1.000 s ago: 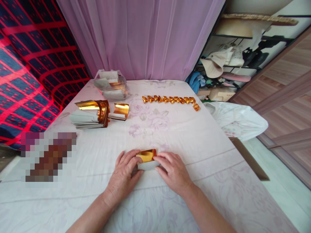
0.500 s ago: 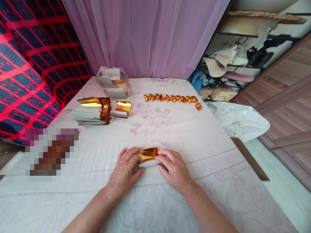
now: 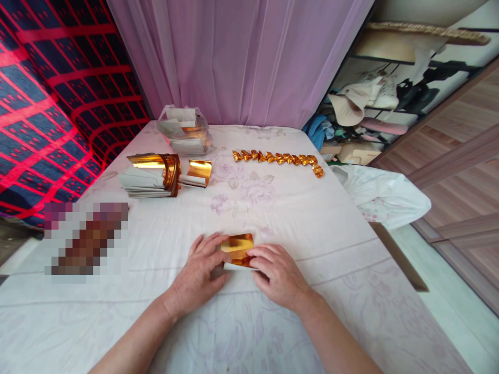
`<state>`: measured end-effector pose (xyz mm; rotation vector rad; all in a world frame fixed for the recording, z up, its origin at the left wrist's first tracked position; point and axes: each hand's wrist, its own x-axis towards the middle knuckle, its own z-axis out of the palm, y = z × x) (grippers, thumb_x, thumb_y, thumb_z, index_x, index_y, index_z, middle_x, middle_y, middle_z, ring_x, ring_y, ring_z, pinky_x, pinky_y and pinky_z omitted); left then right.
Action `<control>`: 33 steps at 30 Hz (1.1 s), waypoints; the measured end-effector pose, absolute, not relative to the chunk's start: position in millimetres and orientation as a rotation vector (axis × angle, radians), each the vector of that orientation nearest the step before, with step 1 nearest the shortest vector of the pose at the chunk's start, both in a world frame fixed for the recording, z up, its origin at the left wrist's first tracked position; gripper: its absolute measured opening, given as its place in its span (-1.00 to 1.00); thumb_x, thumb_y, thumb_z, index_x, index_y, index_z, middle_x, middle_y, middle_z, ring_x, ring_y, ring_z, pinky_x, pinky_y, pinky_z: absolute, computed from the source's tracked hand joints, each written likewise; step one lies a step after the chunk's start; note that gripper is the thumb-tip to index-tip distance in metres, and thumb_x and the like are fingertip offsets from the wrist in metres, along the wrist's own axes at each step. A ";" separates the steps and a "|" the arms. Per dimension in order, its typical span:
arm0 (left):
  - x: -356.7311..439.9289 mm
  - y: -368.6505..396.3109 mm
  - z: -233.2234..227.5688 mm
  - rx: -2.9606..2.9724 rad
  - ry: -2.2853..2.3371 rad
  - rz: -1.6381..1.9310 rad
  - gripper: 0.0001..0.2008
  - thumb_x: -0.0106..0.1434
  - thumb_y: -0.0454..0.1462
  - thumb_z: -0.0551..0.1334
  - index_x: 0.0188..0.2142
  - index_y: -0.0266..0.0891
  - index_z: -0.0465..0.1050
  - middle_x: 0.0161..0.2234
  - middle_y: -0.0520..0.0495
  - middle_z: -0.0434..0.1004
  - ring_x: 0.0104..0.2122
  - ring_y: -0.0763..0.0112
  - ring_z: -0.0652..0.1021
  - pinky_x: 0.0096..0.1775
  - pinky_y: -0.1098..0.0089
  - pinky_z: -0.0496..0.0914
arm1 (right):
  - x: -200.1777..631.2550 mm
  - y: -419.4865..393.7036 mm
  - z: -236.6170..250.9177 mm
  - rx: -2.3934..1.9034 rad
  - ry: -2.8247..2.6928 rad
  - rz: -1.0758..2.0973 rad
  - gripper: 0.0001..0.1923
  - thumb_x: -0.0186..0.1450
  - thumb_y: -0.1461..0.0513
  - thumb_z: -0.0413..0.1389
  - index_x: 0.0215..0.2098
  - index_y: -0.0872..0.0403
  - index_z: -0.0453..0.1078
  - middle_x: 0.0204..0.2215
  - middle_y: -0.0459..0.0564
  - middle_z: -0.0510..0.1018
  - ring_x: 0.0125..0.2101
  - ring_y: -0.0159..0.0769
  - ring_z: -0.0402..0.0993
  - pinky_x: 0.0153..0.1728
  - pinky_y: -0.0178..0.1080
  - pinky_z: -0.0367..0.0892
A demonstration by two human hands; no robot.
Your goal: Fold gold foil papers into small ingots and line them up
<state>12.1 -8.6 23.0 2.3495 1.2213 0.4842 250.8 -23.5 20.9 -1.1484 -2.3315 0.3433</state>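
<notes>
A small sheet of gold foil paper (image 3: 237, 247) with a white back lies on the white flowered cloth (image 3: 312, 223) in front of me. My left hand (image 3: 198, 272) presses its left edge with the fingers. From the other side my right hand (image 3: 278, 272) pinches its right edge and folds it over. Both hands rest on the cloth and touch the sheet.
A stack of gold foil sheets (image 3: 150, 175) lies at the left, a clear bag of more sheets (image 3: 183, 137) behind it. A row of folded gold pieces (image 3: 277, 158) runs across the far middle. A white plastic bag (image 3: 384, 195) hangs off the right edge. A blurred patch (image 3: 86, 239) sits left.
The gold side of the sheet has been folded down further over its white back, so less white shows. Both hands stay on the sheet, shifting slightly.
</notes>
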 end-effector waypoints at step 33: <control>-4.4 -5.2 18.7 2.456 1.147 0.360 -0.42 0.05 -0.13 0.45 0.10 0.04 0.45 0.36 -0.12 0.05 0.32 -0.10 0.10 0.25 -0.17 0.01 | 244.1 -28.0 21.1 -1.290 -2.419 0.248 -0.73 0.32 0.23 0.12 -0.02 0.06 0.46 -0.07 0.07 0.52 -0.06 -0.12 0.40 -0.05 -0.01 0.32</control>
